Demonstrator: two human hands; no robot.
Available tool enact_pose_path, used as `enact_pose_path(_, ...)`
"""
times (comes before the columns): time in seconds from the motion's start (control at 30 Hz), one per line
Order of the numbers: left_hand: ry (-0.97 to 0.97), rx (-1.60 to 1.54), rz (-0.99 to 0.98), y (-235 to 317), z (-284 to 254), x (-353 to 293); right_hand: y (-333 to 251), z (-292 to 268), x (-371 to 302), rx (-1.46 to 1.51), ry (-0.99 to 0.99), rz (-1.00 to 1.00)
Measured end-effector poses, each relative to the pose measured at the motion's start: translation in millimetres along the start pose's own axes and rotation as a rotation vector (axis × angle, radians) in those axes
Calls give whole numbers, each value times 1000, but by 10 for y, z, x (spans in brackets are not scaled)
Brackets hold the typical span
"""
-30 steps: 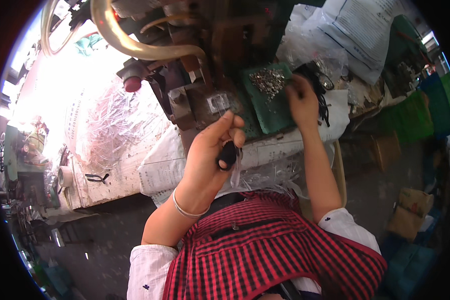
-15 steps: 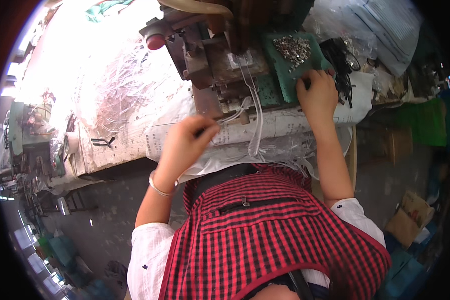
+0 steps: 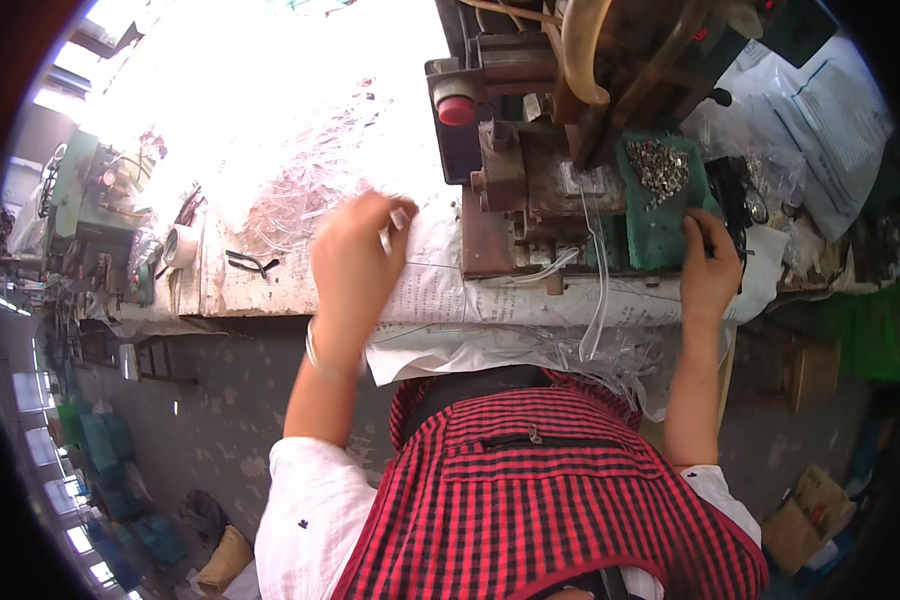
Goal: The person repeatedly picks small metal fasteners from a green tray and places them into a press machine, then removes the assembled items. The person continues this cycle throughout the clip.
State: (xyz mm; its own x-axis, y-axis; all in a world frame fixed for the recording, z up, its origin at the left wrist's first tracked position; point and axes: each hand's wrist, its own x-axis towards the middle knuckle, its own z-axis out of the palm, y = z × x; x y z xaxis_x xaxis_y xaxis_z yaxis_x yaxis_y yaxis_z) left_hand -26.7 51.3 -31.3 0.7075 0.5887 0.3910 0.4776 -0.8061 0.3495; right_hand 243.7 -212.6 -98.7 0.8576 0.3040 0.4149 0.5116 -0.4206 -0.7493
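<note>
A limp clear strap (image 3: 591, 335) hangs near heaped metal pieces (image 3: 658, 168).

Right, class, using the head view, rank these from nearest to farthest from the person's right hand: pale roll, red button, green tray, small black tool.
1. Green tray: just left of the right hand.
2. Red button: farther left, on the machine.
3. Small black tool: on the bench's left part.
4. Pale roll: left of that tool.

metal bits (image 3: 658, 170) look shiny, the clear strip (image 3: 595, 325) glossy plastic, the wooden tabletop (image 3: 210, 295) rough (and matt).
</note>
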Motion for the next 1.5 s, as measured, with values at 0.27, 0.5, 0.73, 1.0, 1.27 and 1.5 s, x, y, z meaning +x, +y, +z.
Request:
enact_pose_path(0.27, -94, 195, -163, -1009, 1185, 391, -204, 266, 78, 38, -67, 30)
enact_pose_path(0.5, 161, 121, 78, -1356, 539, 77, -654, 32, 40, 266, -139, -100)
enact_pose_path(0.73, 279, -1103, -475, -978, 529, 289, -1220, 638, 49, 688, -32, -90)
enact_pose_path(1.0, 427, -967, -355, 15, 89, 285, -1447, 567, -9, 867, -158, 5)
enact_pose_path(1.27, 349, -260, 776, 943, 100, 201, -401, 531, 741, -198, 12, -344)
enact_pose_path(1.5, 429, -255, 884, 966, 470, 276, 105, 308, 205, -195, -36, -321)
